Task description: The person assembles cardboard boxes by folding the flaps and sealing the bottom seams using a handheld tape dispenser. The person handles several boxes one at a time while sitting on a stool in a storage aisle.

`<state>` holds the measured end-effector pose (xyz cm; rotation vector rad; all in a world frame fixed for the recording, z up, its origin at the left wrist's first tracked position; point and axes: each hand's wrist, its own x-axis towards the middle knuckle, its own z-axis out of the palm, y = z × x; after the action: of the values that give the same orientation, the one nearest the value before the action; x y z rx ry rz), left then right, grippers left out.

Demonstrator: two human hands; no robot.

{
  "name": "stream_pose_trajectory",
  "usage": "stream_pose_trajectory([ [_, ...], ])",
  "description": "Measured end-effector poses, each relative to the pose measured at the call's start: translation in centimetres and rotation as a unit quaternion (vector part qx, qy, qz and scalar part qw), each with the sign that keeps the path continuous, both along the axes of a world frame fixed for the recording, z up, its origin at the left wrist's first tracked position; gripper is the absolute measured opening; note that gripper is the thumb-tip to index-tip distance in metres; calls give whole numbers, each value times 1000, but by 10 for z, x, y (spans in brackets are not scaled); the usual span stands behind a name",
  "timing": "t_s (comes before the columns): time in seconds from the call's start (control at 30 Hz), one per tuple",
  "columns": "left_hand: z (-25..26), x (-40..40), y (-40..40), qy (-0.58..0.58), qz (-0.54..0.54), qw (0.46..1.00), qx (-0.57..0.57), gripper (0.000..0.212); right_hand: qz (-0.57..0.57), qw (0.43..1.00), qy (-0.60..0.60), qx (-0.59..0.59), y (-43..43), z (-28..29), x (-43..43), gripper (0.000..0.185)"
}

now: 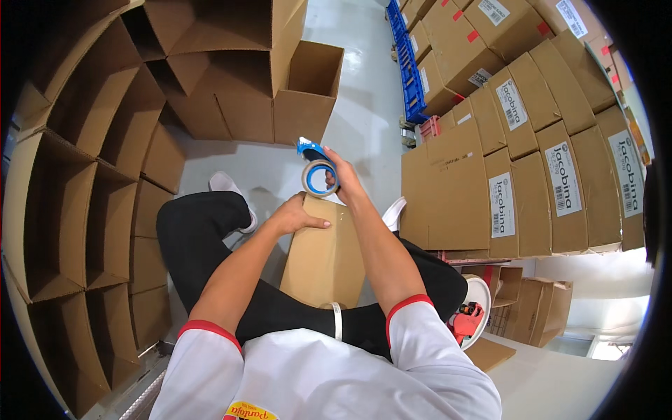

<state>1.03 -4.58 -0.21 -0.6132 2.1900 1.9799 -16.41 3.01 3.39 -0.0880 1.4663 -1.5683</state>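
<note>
A cardboard box [326, 252] lies between my legs, with a strip of tape along its upper face. My left hand [298, 216] rests on its far left edge, thumb lying over the top face and the other fingers mostly hidden behind the edge. My right hand [340, 176] grips a blue tape dispenser [310, 149] loaded with a roll of tape [319, 178], held at the far end of the box. Whether the tape touches the cardboard, I cannot tell.
Open empty cardboard boxes [107, 226] are stacked at left, others [307, 113] stand ahead. Labelled closed cartons [530, 194] are piled at right, near a blue plastic pallet [412, 79]. A red tape dispenser [467, 321] lies on a round white lid [485, 294] beside my right leg.
</note>
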Motion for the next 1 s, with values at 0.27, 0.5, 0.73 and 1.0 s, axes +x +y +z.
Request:
stream_pose_trajectory([
  [0.27,1,5,8,28,16,999,39,107,186,885,426,9,58,65,43,68],
  [0.5,13,11,3,-36,6,999,0,108,161,823,509,196,168,88,0,70],
  [0.73,66,-12,61,201,-129,875,-422,91,-253,931,261,-27,242,45,-45,43],
  [1.0,73,-42,86,200,-406,780,-433,88,-247,945,190,-98,229,52,-41,37],
])
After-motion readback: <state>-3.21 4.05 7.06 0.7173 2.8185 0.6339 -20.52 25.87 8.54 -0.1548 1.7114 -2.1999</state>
